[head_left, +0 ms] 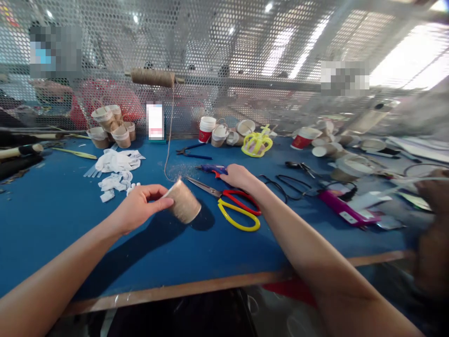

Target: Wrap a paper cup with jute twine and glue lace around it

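Observation:
My left hand [142, 206] pinches the rim of a paper cup wrapped in twine [185, 202], which is tilted just above the table. From the cup a strand of twine [170, 126] runs up to a twine spool [152, 77] on the mesh panel. My right hand [236, 177] is closed around a blue glue gun [213, 168] with a red trigger, its nozzle pointing left. Between the cup and my right forearm lie large scissors [238, 213] with one red and one yellow handle loop.
White paper strips [119, 161] lie on the left, near stacked twine-wrapped cups [112, 124]. Blue-handled pliers [194, 152], red paper cups [206, 128] and a yellow woven crown-like piece [257, 144] are at the back. To the right are a purple box [347, 209], black cables and another person's hand [438, 192].

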